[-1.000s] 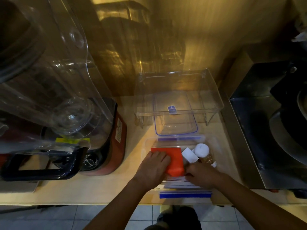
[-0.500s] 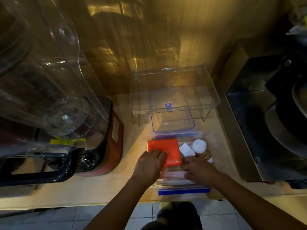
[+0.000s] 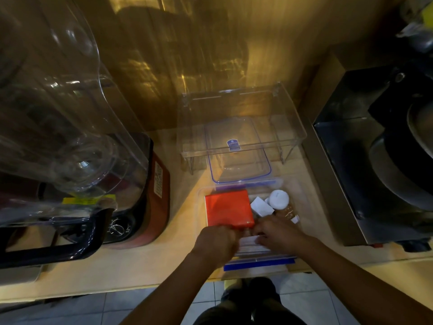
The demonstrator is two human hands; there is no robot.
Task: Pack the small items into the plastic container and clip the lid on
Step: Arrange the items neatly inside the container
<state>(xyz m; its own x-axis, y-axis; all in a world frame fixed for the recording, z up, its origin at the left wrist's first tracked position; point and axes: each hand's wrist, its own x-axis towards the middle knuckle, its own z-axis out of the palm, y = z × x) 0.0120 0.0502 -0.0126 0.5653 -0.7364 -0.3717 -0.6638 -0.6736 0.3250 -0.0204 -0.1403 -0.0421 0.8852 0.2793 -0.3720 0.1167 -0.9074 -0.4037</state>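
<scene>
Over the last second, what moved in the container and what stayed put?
The left hand slid off the orange box toward the near end of the container, meeting the right hand over the papers. The box now lies flat and uncovered. The white round cap, white card and lid behind stayed put.

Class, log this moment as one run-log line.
phase: packing | left hand, right hand: in container | orange box: inside | lid: off

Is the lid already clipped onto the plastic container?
No. The lid lies apart on the counter behind the open plastic container, where the orange box and white cap sit uncovered.
</scene>
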